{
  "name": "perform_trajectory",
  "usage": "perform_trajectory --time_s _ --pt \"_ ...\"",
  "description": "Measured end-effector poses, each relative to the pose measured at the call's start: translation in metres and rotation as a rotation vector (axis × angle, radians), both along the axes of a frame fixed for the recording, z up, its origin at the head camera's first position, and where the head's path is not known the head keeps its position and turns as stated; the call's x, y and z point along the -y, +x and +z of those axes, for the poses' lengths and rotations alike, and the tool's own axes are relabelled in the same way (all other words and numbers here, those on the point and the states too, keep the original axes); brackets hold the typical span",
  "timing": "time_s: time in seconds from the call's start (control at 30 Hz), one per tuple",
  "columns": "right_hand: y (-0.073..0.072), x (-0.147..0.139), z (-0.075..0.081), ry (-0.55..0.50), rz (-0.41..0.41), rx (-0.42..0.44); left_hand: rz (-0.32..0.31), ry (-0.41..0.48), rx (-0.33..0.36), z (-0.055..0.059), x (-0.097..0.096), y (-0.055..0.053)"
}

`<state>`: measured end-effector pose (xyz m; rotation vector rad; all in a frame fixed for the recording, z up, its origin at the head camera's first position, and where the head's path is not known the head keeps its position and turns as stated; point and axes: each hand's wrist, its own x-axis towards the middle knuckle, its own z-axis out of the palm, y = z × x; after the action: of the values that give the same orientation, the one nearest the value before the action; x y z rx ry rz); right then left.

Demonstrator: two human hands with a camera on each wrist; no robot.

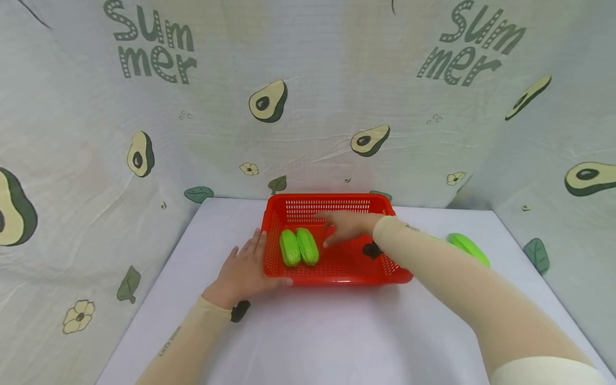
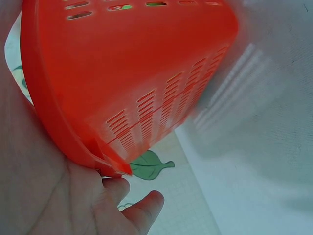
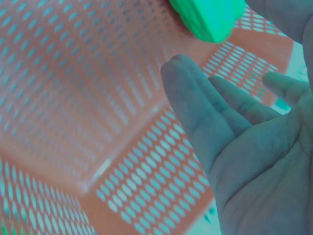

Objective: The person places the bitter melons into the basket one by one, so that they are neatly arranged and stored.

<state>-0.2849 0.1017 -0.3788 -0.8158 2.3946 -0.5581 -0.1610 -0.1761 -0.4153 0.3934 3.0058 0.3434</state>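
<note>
Green, glossy and oblong, two vegetables [image 1: 290, 248] lie in a red basket [image 1: 332, 279]

We see smooth beige fabric arm sleeves [image 1: 447, 280], dark printed lettering [image 1: 170, 341], small black wrist pieces [image 1: 240, 311], white right upper sleeve [image 1: 548, 372].

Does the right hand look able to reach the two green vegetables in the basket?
Probably yes: the right grip is open over the red basket, near the two green vegetables, and nothing visible stands between.
</note>
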Motion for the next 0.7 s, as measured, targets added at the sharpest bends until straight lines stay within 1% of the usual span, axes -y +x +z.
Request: perform_trajectory --time_s 0.2,0.4,0.53,0.7 --pt "0.016 -0.036 0.032 0.025 0.008 -0.061 -0.001 -0.003 -0.003 0.0 0.0 0.0" --pt "0.04 -0.086 0.056 0.031 -0.029 -0.103 -0.002 -0.001 0.002 0.0 0.0 -0.001" --pt "0.059 -0.118 0.065 0.033 -0.07 -0.146 0.004 -0.006 0.013 -0.001 0.0 -0.001" --pt "0.082 -0.161 0.066 0.047 -0.132 -0.171 0.004 -0.001 0.004 -0.001 0.001 -0.002"
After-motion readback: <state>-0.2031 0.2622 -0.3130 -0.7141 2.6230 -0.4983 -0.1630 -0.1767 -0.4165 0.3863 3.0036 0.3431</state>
